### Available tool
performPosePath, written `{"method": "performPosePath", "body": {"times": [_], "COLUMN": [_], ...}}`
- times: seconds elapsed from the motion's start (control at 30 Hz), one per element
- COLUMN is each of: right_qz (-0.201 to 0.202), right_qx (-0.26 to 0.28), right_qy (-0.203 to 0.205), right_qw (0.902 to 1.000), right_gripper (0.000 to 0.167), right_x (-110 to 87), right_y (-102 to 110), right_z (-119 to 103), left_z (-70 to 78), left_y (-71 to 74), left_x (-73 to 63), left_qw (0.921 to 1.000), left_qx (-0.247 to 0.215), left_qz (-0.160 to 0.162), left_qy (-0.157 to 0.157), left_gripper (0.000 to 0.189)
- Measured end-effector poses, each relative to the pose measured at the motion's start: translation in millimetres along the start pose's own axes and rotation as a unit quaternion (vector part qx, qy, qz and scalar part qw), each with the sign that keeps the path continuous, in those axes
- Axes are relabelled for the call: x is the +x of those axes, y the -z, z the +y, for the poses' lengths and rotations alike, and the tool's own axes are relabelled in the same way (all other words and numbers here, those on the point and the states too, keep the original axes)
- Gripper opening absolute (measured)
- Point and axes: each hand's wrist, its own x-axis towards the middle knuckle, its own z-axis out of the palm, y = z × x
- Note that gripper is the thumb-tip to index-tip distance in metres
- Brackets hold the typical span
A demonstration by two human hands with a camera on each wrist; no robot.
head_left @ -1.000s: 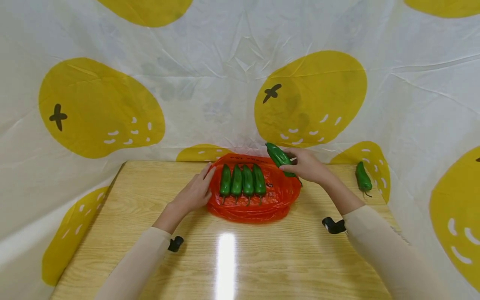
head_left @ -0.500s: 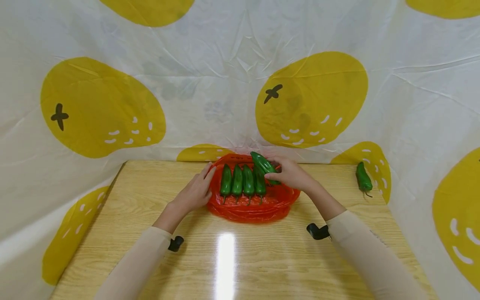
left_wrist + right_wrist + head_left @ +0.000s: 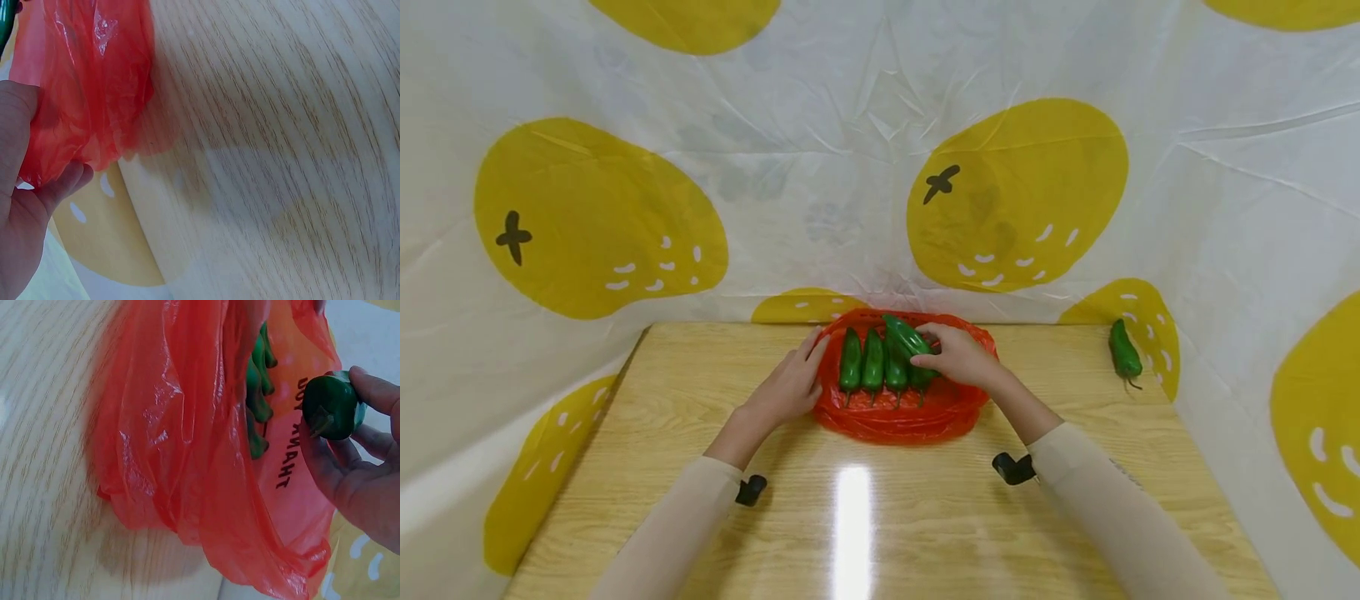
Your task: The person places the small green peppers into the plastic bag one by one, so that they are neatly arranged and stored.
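Observation:
A red plastic bag (image 3: 895, 427) lies spread open on the table, with a row of several green peppers (image 3: 850, 364) inside it. My left hand (image 3: 786, 385) holds the bag at its left side; in the left wrist view its thumb and fingers pinch the red film (image 3: 94, 94). Above the right end of the row, my right hand (image 3: 962, 360) grips one more green pepper (image 3: 904, 335), tilted with its tip toward the back left. That pepper (image 3: 334, 407) shows its stem end in the right wrist view, between thumb and fingers, and overlaps the rightmost pepper in the head view.
Another green pepper (image 3: 1125, 352) lies at the far right of the wooden table (image 3: 737, 542). A white sheet (image 3: 820, 100) with yellow fruit prints hangs behind the table and along its sides.
My right hand has carried its pepper leftward and lower, from beyond the bag's back right to over the row. My left hand has stayed at the bag's left side.

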Motion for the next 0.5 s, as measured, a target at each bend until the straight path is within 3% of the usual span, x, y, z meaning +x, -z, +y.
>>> {"method": "performPosePath", "body": {"times": [0.5], "right_qz": [-0.022], "right_qx": [-0.015], "right_qy": [-0.055], "right_qw": [0.9982], "right_gripper": [0.053], "right_x": [22.4], "right_y": [-19.3], "right_z": [-5.4], "left_z": [1.3], "left_y": [0.1], "left_x": [-0.1], "left_qw": [1.0000], "left_qx": [0.006], "left_qz": [-0.001], "left_qy": [-0.001], "left_gripper": [0.080]}}
